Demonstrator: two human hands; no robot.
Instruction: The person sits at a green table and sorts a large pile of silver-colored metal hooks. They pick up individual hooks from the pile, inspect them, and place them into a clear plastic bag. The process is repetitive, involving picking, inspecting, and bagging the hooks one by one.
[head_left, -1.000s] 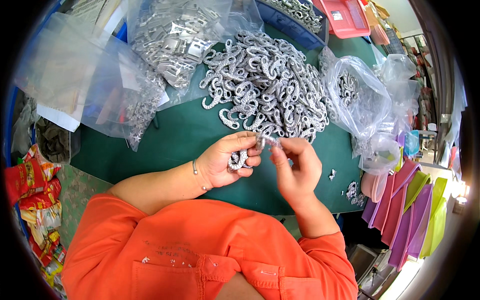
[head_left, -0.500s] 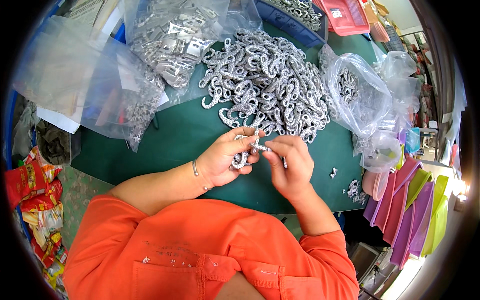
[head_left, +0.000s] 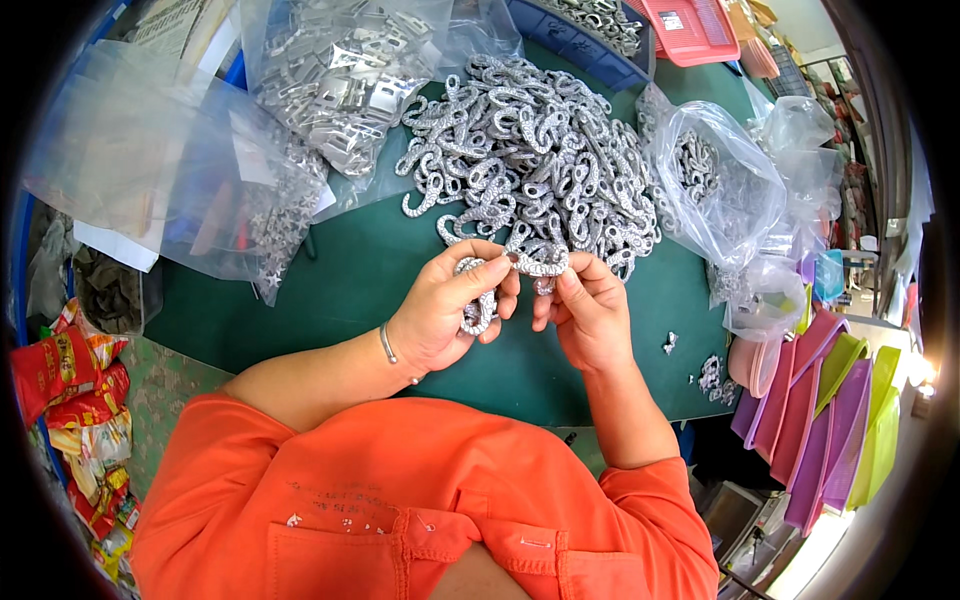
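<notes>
Since half a second ago, both hands have shifted slightly up toward the pile, and the curved silver piece now lies more level between them, where it was earlier tilted and lower over the tabletop. That rhinestone-studded piece sits just above the green surface, at the near edge of the heap, pinched at one end by the left hand and at the other by the right hand. The left hand is closed around more of the same: a small bunch of silver pieces hangs from its curled fingers, with the thumb and forefinger free to pinch. The right hand grips only the one piece, fingertips closed on its end.

To do this well, it seems wise to keep the piece pinched near both ends so the small join in the middle stays in sight, and to keep the held bunch tucked in the palm so it does not snag.

Beyond the hands lies the large heap of silver hooks. Clear plastic bags of metal parts sit at the left and right, a pink basket at the far edge, and coloured trays to the right.
</notes>
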